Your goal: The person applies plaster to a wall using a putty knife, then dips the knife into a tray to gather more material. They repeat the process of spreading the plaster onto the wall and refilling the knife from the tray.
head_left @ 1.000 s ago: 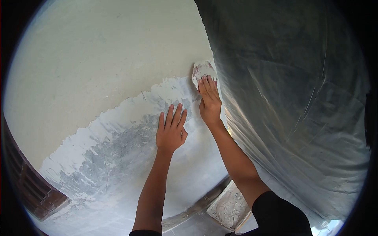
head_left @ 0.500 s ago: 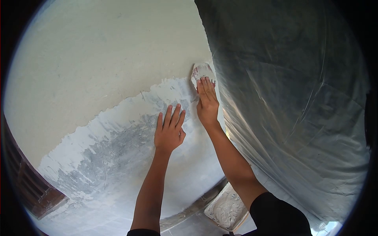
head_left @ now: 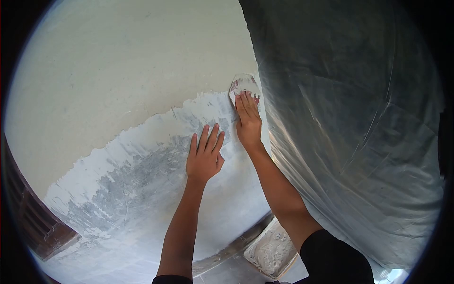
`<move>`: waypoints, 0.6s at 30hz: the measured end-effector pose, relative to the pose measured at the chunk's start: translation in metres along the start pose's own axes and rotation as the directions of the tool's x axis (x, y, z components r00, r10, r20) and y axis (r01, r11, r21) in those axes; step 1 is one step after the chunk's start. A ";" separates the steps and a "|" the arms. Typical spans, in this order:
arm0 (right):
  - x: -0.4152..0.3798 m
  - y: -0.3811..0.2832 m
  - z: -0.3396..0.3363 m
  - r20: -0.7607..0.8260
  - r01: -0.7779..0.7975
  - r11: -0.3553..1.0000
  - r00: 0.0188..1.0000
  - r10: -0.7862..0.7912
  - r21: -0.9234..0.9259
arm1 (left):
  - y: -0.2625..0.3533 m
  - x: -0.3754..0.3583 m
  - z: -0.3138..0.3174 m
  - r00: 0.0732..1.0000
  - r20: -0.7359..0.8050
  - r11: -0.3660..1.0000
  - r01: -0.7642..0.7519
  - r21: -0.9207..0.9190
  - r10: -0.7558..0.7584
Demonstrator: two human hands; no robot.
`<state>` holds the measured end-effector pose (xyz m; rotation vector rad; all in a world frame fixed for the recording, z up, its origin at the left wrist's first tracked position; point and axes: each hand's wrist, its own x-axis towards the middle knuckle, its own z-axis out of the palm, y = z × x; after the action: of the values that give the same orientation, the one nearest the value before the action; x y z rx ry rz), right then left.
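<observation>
My right hand (head_left: 248, 120) presses a plaster-smeared scraper (head_left: 244, 84) flat against the wall (head_left: 156, 61), near its right edge. Three fingers lie along the tool's back; the thumb side is mostly hidden. Lower and to the left, my left hand (head_left: 205, 156) rests on the wall with its fingers spread and nothing in it. White compound (head_left: 137, 137) with a ragged upper edge spreads across the wall around both hands, over a grey patch. Above it the wall is plain beige.
Plastic sheeting (head_left: 350, 123) hangs along the right side. A tray of white compound (head_left: 272, 248) sits on the floor at bottom centre-right. At the lower left is a dark wooden slatted frame (head_left: 35, 217).
The scraper and my right hand have shifted very slightly up and left in view. My left hand keeps almost the same place on the wall.
</observation>
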<state>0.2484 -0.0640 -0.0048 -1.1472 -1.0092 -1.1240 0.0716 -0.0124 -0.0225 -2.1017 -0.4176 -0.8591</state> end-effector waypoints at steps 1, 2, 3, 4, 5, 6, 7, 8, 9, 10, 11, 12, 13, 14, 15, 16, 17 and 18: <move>-0.001 -0.001 0.002 0.034 -0.007 1.000 0.999 0.007 0.014 | 0.000 0.000 -0.001 1.000 -0.001 1.000 0.001 0.000 -0.001; -0.006 -0.003 -0.001 0.050 -0.016 1.000 0.999 0.016 0.012 | 0.000 0.000 -0.001 1.000 -0.002 0.997 0.004 -0.075 -0.004; -0.010 -0.003 -0.005 0.052 -0.011 1.000 0.999 0.010 0.013 | 0.000 0.001 -0.001 1.000 -0.005 0.989 0.009 -0.150 -0.010; -0.014 -0.003 -0.010 0.056 -0.003 1.000 0.998 0.003 -0.003 | 0.001 0.000 -0.001 1.000 -0.004 0.988 0.013 -0.154 -0.013; -0.016 -0.003 -0.014 0.058 0.003 1.000 0.998 -0.002 -0.020 | 0.001 -0.001 -0.001 1.000 -0.005 0.989 0.013 -0.147 -0.013; -0.014 -0.001 -0.016 0.017 0.011 1.000 1.000 -0.011 -0.010 | 0.000 0.000 0.000 1.000 -0.009 0.990 0.012 -0.138 -0.013; -0.008 -0.002 -0.018 0.016 0.013 1.000 1.000 -0.013 -0.012 | 0.000 0.001 0.000 1.000 -0.012 0.990 0.011 -0.139 -0.013; -0.001 -0.005 -0.020 -0.001 -0.001 1.000 1.000 0.001 -0.005 | 0.000 0.001 0.000 1.000 -0.016 0.991 0.012 -0.131 -0.015; 0.004 -0.006 -0.020 -0.019 -0.017 1.000 1.000 0.017 0.001 | 0.001 0.000 0.000 1.000 -0.018 0.992 0.011 -0.123 -0.014; 0.007 -0.005 -0.015 -0.014 -0.024 1.000 1.000 0.024 -0.001 | 0.000 0.000 0.000 1.000 -0.018 0.992 0.008 -0.126 -0.010; 0.003 -0.004 -0.010 -0.013 -0.026 1.000 1.000 0.026 -0.005 | 0.000 0.000 0.000 1.000 -0.014 0.992 0.009 -0.124 -0.011; -0.002 -0.003 -0.003 0.018 -0.023 1.000 1.000 0.023 0.002 | 0.001 0.000 -0.001 1.000 -0.012 0.993 0.011 -0.121 -0.012; -0.003 -0.004 0.001 0.048 -0.018 1.000 0.999 0.018 0.009 | 0.001 0.001 -0.001 1.000 -0.014 0.992 0.010 -0.122 -0.012; -0.009 -0.007 0.001 0.039 -0.012 1.000 0.999 0.011 0.016 | 0.001 0.000 0.000 1.000 -0.011 0.998 0.004 -0.069 -0.005; -0.015 -0.007 -0.001 0.035 -0.012 1.000 0.999 0.012 0.017 | 0.000 0.000 0.000 1.000 -0.008 1.000 -0.002 -0.013 0.002; -0.018 -0.008 -0.009 0.040 -0.023 1.000 0.999 0.022 0.021 | -0.001 0.000 0.000 1.000 -0.011 1.000 -0.001 -0.010 0.001; -0.016 -0.012 -0.018 0.047 -0.032 0.999 0.998 0.031 0.024 | -0.001 -0.001 0.000 1.000 -0.012 1.000 -0.004 -0.013 0.004; -0.013 -0.015 -0.027 -0.018 -0.091 0.993 0.996 0.092 0.069 | -0.001 -0.001 0.000 1.000 -0.015 1.000 -0.008 -0.016 0.008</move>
<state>0.2323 -0.0898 -0.0193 -1.1144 -0.9620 -1.0196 0.0705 -0.0112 -0.0225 -2.1093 -0.3953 -0.8755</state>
